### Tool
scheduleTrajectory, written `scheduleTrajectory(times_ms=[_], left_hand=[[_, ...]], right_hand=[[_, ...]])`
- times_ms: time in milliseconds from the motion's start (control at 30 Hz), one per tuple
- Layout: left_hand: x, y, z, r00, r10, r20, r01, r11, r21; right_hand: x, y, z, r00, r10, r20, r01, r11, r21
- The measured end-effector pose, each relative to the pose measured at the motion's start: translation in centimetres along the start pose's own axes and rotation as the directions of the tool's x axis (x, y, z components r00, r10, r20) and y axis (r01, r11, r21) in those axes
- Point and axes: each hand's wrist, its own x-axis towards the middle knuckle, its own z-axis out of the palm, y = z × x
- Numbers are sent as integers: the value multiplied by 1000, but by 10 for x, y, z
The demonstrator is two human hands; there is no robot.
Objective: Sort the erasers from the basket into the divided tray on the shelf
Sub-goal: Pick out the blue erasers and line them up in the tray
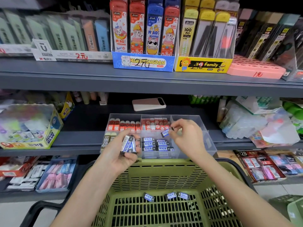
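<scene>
A small blue-and-white wrapped eraser is pinched at its right end between the thumb and fingertips of the right hand, whose other fingers are loosely curled. The eraser hangs tilted above the near middle compartment of the clear plastic divided tray, just over the stacked blue-and-white erasers lying there in rows.

To the left, the left hand is turned palm up, its fingers wrapped round a bundle of blue-and-white erasers. There seem to be three or four, though blur makes the count uncertain. This hand is in front of the tray's near left compartment, which holds beige-and-black 2B erasers. The far left compartment holds red-sleeved erasers with faces, and the far middle one holds red-and-white erasers.

The tray stands on a dark grey metal shelf. Farther back on the same shelf lies a pink-and-white flat rectangular device. At the left of the shelf sits a clear-topped box marked POWER GLUE.

Nearer, below both forearms, is an olive-green slatted plastic basket with a black handle. Three loose blue-and-white erasers lie on its floor towards the far side, well apart from both hands.

On the shelf above stand a blue cardboard display box and, to its right, a yellow cardboard display box.
</scene>
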Motion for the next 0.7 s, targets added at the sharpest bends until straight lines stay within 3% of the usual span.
scheduleTrajectory(times_ms=[167, 367, 600, 633, 700], left_hand=[[-2, 1, -6, 1000, 14, 3, -14, 1000, 19], [-3, 2, -11, 999, 9, 33, -9, 1000, 15], [-3, 0, -6, 999, 35, 36, -37, 999, 40], [-4, -1, -4, 999, 37, 37, -39, 998, 50], [-6, -3, 0, 998, 42, 36, -45, 996, 78]], right_hand=[[-4, -4, 20, 992, -15, -128, 3, 996, -93], [-3, -7, 28, 1000, 5, -24, -10, 974, -225], [-3, -20, 22, 996, -81, 42, 91, 822, -563], [-3, -22, 21, 992, -126, 28, 119, 808, -577], [-3, -25, 17, 984, -172, 51, 179, 919, -353]])
